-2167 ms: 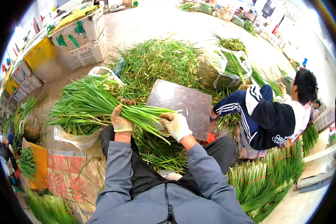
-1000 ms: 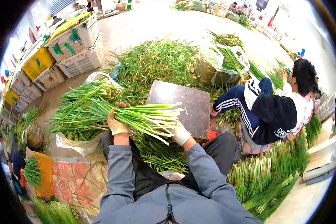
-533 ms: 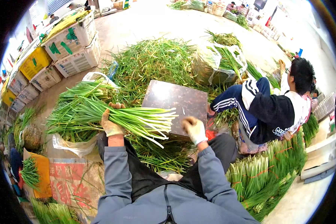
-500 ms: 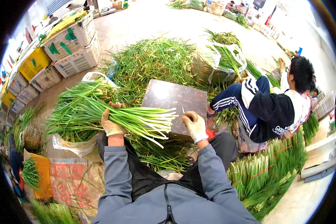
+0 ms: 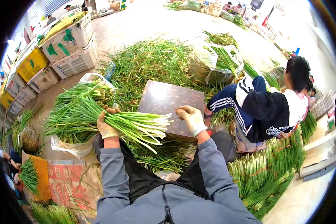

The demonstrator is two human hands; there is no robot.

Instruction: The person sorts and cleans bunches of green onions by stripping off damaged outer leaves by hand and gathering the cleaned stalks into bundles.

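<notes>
My left hand point(image 5: 107, 125), in a pale glove with brown fingers, is wrapped round a bunch of long green stalks point(image 5: 134, 125), whose white ends point right. My right hand point(image 5: 192, 118), gloved too, is raised over the right part of a dark speckled board point(image 5: 171, 102). Its fingers are pinched together, and whatever they may hold is too small to make out. Under and behind the bunch lies a pile of similar stalks point(image 5: 69, 115) on clear plastic.
Loose greens point(image 5: 149, 59) are heaped behind the board. A co-worker point(image 5: 268, 108) sits at the right, beside rows of tied bundles point(image 5: 265, 168). Stacked crates point(image 5: 74, 58) line the left. A printed sack point(image 5: 72, 183) lies at lower left.
My right hand has left the stalks' white ends and moved right and slightly up, fingers pinched. My left hand, still round the bunch, has shifted slightly left.
</notes>
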